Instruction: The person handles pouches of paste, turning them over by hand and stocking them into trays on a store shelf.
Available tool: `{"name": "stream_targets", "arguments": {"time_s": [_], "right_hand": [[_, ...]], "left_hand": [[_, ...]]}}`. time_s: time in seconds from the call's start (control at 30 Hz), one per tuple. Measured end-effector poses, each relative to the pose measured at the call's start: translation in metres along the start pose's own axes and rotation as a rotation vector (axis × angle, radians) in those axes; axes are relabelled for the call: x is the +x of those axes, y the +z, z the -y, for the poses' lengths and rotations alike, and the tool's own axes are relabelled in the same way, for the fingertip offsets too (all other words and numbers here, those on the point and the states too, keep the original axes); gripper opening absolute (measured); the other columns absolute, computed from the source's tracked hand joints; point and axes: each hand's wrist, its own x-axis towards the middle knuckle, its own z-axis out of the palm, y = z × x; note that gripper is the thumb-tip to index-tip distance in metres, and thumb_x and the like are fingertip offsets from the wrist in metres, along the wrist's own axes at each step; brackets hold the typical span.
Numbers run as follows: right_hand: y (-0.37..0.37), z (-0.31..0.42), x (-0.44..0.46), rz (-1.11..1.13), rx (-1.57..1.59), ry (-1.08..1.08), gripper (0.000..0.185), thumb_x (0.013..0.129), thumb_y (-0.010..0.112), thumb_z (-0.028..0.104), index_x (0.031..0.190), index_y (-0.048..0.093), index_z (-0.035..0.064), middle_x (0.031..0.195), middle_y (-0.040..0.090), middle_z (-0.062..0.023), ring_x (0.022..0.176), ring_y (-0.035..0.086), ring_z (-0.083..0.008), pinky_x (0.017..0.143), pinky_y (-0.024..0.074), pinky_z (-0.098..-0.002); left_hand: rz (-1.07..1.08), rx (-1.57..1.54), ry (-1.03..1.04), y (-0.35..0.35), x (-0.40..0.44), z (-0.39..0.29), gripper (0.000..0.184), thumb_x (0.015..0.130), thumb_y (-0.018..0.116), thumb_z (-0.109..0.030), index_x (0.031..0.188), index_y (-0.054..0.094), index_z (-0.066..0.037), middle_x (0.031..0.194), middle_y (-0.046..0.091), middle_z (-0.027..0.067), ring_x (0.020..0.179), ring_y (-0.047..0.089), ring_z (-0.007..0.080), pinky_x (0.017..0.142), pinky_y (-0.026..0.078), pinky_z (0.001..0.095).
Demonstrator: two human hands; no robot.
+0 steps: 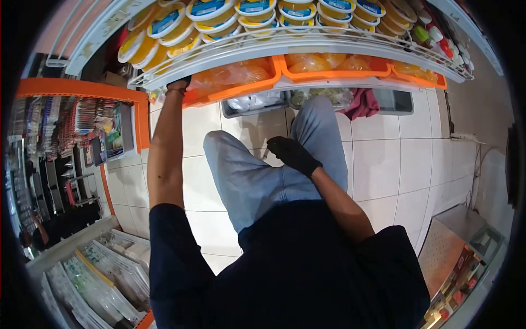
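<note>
Left hand [178, 85], in a dark glove, is up at the left end of the white shelf [307, 47], its fingers mostly hidden by the shelf's front edge, so from where I stand I can't tell whether they're spread, together or clamped on something. It is at the near-left corner of the left orange bin [247, 89], which sits just below the shelf's left half with clear-bagged orange goods in it; touching or merely beside, I couldn't swear to. Right hand [295, 156], gloved too, hangs well out in front of the shelf, by the right knee, fingers bunched, nothing plainly in them. Up on the shelf, lidded yellow tubs [255, 7] are stacked behind a wire rail; under its middle is a middle orange bin [335, 74], and lower down are a grey tray [255, 113] and a red cloth [364, 104]. My guess is that the step in hand is reaching for, or steadying, something at the shelf's left end, perhaps that bin. If so, the next move calls for a sure hold on its corner, with the right hand brought up under the shelf to share the load without snagging the bags.
</note>
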Motion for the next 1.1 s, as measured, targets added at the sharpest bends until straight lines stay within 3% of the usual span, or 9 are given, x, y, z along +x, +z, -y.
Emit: {"name": "stream_targets", "arguments": {"time_s": [0.07,0.17,0.27,0.37,0.6,0.67,0.73,0.97,1.1], "right_hand": [[-0.002,0.002,0.001,-0.001,-0.029,0.017,0.029,0.095,0.059,0.028,0.108,0.066,0.0029,0.098,0.069,-0.0144,0.085,0.067,-0.0206,0.076,0.0514,-0.033],[-0.002,0.009,0.004,0.018,-0.059,0.036,0.03,0.094,0.061,0.029,0.107,0.066,0.0034,0.097,0.07,-0.0155,0.084,0.068,-0.0233,0.076,0.0518,-0.0334],[0.0,0.006,0.003,0.028,-0.17,-0.009,0.031,0.092,0.063,0.03,0.107,0.066,0.0034,0.097,0.07,-0.0163,0.081,0.068,-0.025,0.075,0.0524,-0.0342],[0.002,0.009,0.004,0.046,-0.251,-0.021,0.033,0.091,0.064,0.031,0.108,0.066,0.0028,0.096,0.07,-0.0165,0.079,0.069,-0.0249,0.073,0.053,-0.0351],[0.006,0.013,0.004,0.08,-0.248,0.058,0.039,0.09,0.065,0.031,0.115,0.065,0.0013,0.1,0.071,-0.0161,0.08,0.069,-0.0242,0.073,0.0536,-0.0349],[0.006,0.011,0.005,0.083,-0.269,0.043,0.038,0.09,0.065,0.031,0.115,0.066,0.0013,0.1,0.071,-0.0164,0.081,0.069,-0.0241,0.073,0.0536,-0.0348],[0.006,0.009,0.003,0.08,-0.286,0.04,0.038,0.09,0.065,0.031,0.114,0.066,0.0014,0.1,0.071,-0.0166,0.081,0.069,-0.0238,0.073,0.0536,-0.0346],[0.006,0.017,0.005,0.091,-0.277,0.075,0.035,0.091,0.064,0.031,0.109,0.067,0.0015,0.098,0.071,-0.0164,0.08,0.069,-0.0251,0.073,0.0534,-0.0352],[0.005,0.01,0.005,0.065,-0.339,0.012,0.035,0.09,0.064,0.031,0.11,0.067,0.0025,0.097,0.07,-0.0166,0.079,0.068,-0.0271,0.074,0.0535,-0.036]], "left_hand": [[0.033,0.159,0.041,-0.001,-0.001,-0.027,0.062,0.096,0.043,-0.049,0.145,0.038,-0.012,0.151,0.038,0.0121,0.14,0.034,0.0293,0.117,0.026,0.0403],[-0.024,-0.582,0.019,0.02,0.004,-0.029,0.064,0.098,0.037,-0.052,0.148,0.032,-0.011,0.153,0.034,0.0115,0.14,0.033,0.0281,0.117,0.027,0.0415],[-0.053,-1.609,-0.387,0.005,-0.003,-0.078,0.067,0.096,0.038,-0.056,0.147,0.034,-0.013,0.153,0.035,0.01,0.14,0.032,0.0273,0.118,0.024,0.0392],[-0.226,-1.732,-0.538,-0.019,-0.019,-0.134,0.066,0.098,0.035,-0.055,0.148,0.033,-0.012,0.154,0.033,0.0105,0.141,0.031,0.0277,0.119,0.023,0.0394],[-0.254,-1.453,-0.342,0.011,-0.002,-0.106,0.066,0.097,0.042,-0.054,0.147,0.034,-0.013,0.151,0.038,0.0102,0.139,0.034,0.0283,0.117,0.026,0.0424],[-0.104,-0.575,-0.077,0.03,0.007,-0.048,0.066,0.097,0.042,-0.054,0.147,0.034,-0.013,0.151,0.039,0.0096,0.138,0.035,0.0276,0.117,0.026,0.0419],[-0.075,-0.192,0.037,0.027,0.0,-0.046,0.066,0.097,0.042,-0.054,0.147,0.034,-0.013,0.151,0.038,0.0097,0.138,0.035,0.0276,0.117,0.026,0.042],[-0.226,-0.036,0.048,0.002,-0.012,-0.044,0.065,0.097,0.042,-0.053,0.147,0.034,-0.013,0.151,0.038,0.0099,0.138,0.035,0.0276,0.117,0.026,0.0426],[-0.289,-0.379,-0.05,-0.023,-0.005,-0.019,0.064,0.097,0.042,-0.052,0.147,0.034,-0.013,0.151,0.038,0.0101,0.138,0.035,0.0276,0.117,0.026,0.0429]]}}
